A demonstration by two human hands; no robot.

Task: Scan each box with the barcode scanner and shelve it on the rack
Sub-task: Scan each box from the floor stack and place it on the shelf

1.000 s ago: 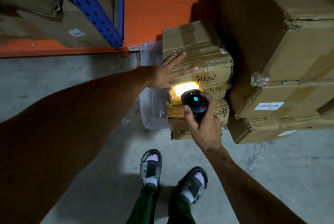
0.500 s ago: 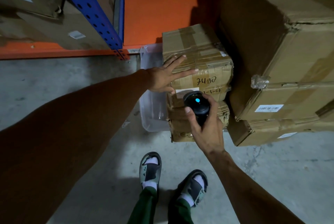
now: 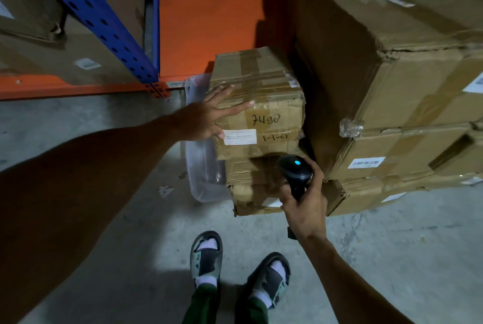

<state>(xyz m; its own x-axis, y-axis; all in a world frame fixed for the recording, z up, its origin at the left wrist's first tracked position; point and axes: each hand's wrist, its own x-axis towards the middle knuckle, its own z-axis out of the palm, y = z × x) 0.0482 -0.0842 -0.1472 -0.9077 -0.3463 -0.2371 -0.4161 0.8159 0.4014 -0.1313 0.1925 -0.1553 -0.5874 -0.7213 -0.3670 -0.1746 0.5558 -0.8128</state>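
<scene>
Box [image 3: 257, 104] under flat, open left hand [image 3: 206, 121], right hand [image 3: 304, 203] gripping scanner [image 3: 295, 171] seemingly just below.

The small box [image 3: 257, 104] is showing matt brown cardboard, creased and dented, crossed by glossier brown packing tape, with a smooth white paper label [image 3: 240, 137] on its near face. The barcode scanner [image 3: 295, 169] is looking like smooth dark plastic with a faint sheen. Beside the box, the bin [image 3: 202, 167] is appearing as cloudy translucent plastic. The large boxes [image 3: 397, 70] are presenting rough, torn cardboard. The rack upright [image 3: 91, 18] is gleaming as blue painted metal, and the floor [image 3: 78, 120] is lying as dull, rough concrete.
</scene>
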